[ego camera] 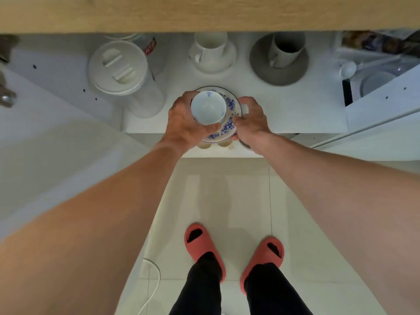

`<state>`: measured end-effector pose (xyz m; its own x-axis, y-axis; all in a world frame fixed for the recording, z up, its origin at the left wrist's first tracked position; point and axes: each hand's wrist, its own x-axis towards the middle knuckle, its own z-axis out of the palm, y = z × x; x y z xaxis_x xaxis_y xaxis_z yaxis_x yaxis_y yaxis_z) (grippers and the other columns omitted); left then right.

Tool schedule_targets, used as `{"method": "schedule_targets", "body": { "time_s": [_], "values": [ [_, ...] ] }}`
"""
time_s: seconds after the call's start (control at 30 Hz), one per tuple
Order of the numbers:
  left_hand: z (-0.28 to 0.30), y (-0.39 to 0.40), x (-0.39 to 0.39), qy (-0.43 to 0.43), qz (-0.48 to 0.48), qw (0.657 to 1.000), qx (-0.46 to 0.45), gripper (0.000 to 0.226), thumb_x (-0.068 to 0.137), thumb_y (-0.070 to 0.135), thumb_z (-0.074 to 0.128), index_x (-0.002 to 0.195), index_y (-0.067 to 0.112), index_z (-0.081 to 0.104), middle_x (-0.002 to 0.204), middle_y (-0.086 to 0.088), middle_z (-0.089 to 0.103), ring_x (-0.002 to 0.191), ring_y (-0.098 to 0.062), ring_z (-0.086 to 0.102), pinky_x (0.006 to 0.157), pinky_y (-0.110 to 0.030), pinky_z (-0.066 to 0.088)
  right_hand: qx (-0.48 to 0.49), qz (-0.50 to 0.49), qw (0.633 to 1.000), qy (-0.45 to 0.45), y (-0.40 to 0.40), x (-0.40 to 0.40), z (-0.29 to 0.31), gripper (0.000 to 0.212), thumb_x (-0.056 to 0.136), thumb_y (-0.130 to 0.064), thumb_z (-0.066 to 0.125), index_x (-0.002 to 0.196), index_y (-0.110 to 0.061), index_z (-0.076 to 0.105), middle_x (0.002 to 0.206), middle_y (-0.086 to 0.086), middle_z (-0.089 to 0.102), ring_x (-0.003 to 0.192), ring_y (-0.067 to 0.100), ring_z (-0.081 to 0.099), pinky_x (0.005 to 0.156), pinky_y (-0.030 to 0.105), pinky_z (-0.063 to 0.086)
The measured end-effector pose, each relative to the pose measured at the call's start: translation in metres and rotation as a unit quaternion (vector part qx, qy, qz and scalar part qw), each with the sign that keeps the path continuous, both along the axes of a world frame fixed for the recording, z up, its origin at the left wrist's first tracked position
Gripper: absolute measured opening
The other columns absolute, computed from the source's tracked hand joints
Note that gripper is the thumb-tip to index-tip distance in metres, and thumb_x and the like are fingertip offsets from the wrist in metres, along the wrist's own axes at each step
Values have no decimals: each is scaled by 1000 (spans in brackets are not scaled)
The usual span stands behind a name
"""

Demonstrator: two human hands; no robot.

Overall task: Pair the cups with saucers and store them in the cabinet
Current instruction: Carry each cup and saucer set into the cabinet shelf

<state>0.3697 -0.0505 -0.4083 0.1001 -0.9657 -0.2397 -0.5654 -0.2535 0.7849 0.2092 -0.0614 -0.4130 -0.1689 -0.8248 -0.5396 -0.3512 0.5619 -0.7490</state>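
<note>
At the centre of the frame, both hands are holding a cup-and-saucer pair over the front edge of a white cabinet shelf [295, 114]. The left hand [181, 123] is wrapping its fingers around the side of a smooth, glossy white cup [208, 110], round-mouthed, with a small blue mark inside near the rim. The cup is sitting on a round glazed saucer [227, 126] that is showing blue flower prints and a thin dark rim line. The right hand [251, 120] is pinching the saucer's right edge, thumb on top and fingers curling beneath; whether the saucer is touching the shelf cannot be told.

Above, toward the upper middle, a plain white mug [210, 50] is standing on a white saucer [228, 61], and to its right a white mug with a dark interior [286, 50] is resting on a matte grey saucer [261, 67]. At upper left a tall clear plastic jar [145, 103] is carrying a white ridged lid [118, 67]; behind it a red label is showing letters that seem to read "ASY", partly blurred. At far right a clear plastic spoon [348, 69] is lying among other containers.

A pale wooden countertop [204, 12] is spanning the top of the frame. In the lower part, coral foam slippers [261, 258] are standing on glossy white floor tiles [227, 189].
</note>
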Motion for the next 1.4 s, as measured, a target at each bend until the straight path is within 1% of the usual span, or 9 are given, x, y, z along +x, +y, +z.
{"method": "schedule_targets", "body": {
  "time_s": [0.43,0.53,0.7,0.77,0.83,0.9,0.97,1.13,1.4],
  "values": [
    [-11,-43,3,-8,-23,998,-51,80,59,35,90,129,26,53,117,7,60,108,-14,60,89,-23,54,-52,0,998,48,-36,9,-9,33,99,-4,44,127,-19,52,97,-3,46,95,33,64,58,45,63],
    [-8,-50,5,-14,-31,998,-54,80,59,35,90,129,26,54,115,9,59,107,-13,60,87,-18,53,-39,25,995,86,-43,10,-6,29,102,-11,46,130,-18,50,98,-3,44,81,37,70,47,34,60],
    [-11,-61,3,-27,-21,999,-25,89,53,40,90,131,25,50,121,5,58,115,-20,57,97,-33,52,-17,14,996,89,-47,9,-7,27,104,-26,45,129,-15,49,107,0,40,83,38,71,34,20,49],
    [-11,-61,3,-40,-13,999,-7,101,52,42,90,139,24,43,129,0,54,121,-22,53,103,-36,48,-9,8,995,94,-42,11,-6,30,105,-31,41,129,-14,48,108,2,39,88,37,70,43,23,56],
    [-4,-55,2,-55,-20,998,15,110,58,38,91,148,23,29,138,-5,45,129,-22,45,112,-34,38,-9,9,995,100,-33,10,-3,32,105,-32,40,131,-14,45,107,5,41,99,38,67,71,36,63],
    [7,-43,2,-87,-31,995,28,112,66,37,88,153,22,18,144,-7,36,135,-22,36,115,-31,30,-10,29,992,126,-18,6,4,34,105,-28,39,137,-14,41,113,13,51,111,38,63,94,41,54],
    [23,-19,4,-131,-34,991,20,101,77,38,79,153,21,16,149,-8,31,139,-24,30,114,-34,29,0,62,983,173,9,1,19,40,106,-27,38,144,-15,36,130,18,56,119,36,58,96,38,47],
    [83,73,3,-200,-14,979,22,54,102,30,36,150,8,27,152,-19,33,140,-33,32,117,-43,26,29,174,944,279,92,-7,76,44,103,-33,39,144,-19,34,136,15,50,122,36,51,97,48,41],
    [207,206,-22,-244,-102,963,60,50,102,26,33,147,5,30,153,-18,32,140,-33,32,118,-42,22,-48,287,904,314,192,-45,204,55,102,-31,42,153,-15,27,158,20,30,142,37,36,116,55,31]
  ]
}}
